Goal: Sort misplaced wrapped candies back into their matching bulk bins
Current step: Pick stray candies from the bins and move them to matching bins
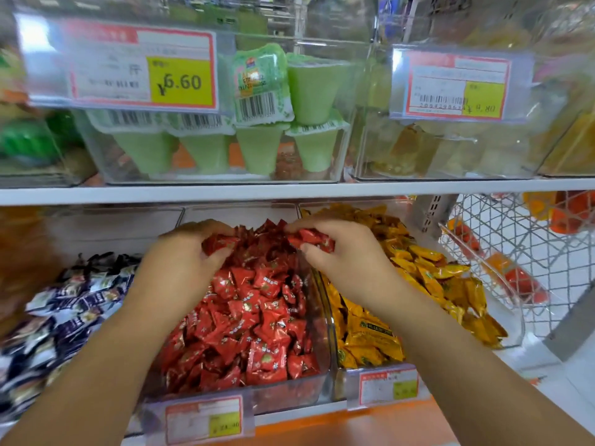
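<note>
The red foil-wrapped candies [254,304] fill the clear plastic middle bin [325,320] on the lower shelf, heaped highest toward the back. The person's left hand [183,255] curls into the rear of the heap and clutches several red pieces. The right hand [344,255] pinches a small bunch of the same red candies just above the pile, near the right-hand wall.

The likely trouble is spillage. The heap stands close to the bin's rim, so a loose handful could shed pieces into the yellow-wrapped candies [428,275] just beside it on the right, or into the dark blue-and-white wrapped candies [74,300] on the left. A stray buried deep in the red pile could also go unnoticed.

On the shelf above, the large red-bordered price tag [141,66] reads "¥6.60" in front of pale green sealed jelly cups [257,149]. The second red-bordered tag [457,85] seems to read 8.80, though it is blurred. The small tag on the red bin's front [203,420] cannot be read.
</note>
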### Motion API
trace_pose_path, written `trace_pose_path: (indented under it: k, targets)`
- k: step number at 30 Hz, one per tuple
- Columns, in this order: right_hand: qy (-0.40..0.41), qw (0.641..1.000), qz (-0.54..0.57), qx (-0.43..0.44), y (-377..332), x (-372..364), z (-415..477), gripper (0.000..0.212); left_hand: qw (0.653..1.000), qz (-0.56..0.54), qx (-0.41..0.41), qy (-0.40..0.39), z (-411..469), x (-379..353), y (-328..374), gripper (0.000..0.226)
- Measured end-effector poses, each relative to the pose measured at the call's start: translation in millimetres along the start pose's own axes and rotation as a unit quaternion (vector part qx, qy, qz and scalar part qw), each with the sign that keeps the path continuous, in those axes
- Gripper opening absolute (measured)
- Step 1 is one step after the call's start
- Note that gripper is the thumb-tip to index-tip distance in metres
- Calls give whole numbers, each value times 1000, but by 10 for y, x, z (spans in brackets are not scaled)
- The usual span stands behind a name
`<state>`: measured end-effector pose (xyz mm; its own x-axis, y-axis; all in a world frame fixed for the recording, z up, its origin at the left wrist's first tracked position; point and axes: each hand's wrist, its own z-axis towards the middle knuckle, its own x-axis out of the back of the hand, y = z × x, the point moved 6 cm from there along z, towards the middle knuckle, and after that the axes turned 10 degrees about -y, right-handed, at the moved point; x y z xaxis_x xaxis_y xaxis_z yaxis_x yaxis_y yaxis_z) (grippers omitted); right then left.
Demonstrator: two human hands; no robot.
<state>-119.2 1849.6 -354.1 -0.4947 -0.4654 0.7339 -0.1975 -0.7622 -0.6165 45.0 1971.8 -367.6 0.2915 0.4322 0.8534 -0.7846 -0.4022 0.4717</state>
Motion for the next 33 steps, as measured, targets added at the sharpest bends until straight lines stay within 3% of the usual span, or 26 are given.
trace_pose_path:
  k: [4, 7, 11, 17, 20, 25, 30, 33]
  targets:
    - [-65, 998, 15, -18, 13, -197, 72, 49, 1000, 9, 5, -19, -30, 5, -59, 39]
    - [-42, 998, 33, -40, 84, -97, 54, 44, 999, 0, -33, -20, -18, -37, 14, 40]
    - [11, 992, -74, -98, 251, 359, -131, 29, 995, -37, -87, -29, -15, -167, 283, 36]
    - [-44, 943, -201, -261, 853, 769, -571, 33, 982, -36, -174, -58, -28, -505, 664, 35]
    - [-117, 934, -218, -256, 1030, 527, -691, 46, 972, -33, -210, -95, -24, -675, 912, 55]
    - [-122, 946, -203, -220, 1091, 530, -719, 46, 959, 14, -213, -184, 8, -1014, 1139, 85]
    - [-51, 957, -150, -243, 1238, 1083, -598, 32, 957, 62, -202, -197, 5, -1081, 1202, 89]
    - [-105, 936, -212, -262, 1396, 1225, -306, 35, 957, 78, -204, -190, 5, -1092, 1187, 84]
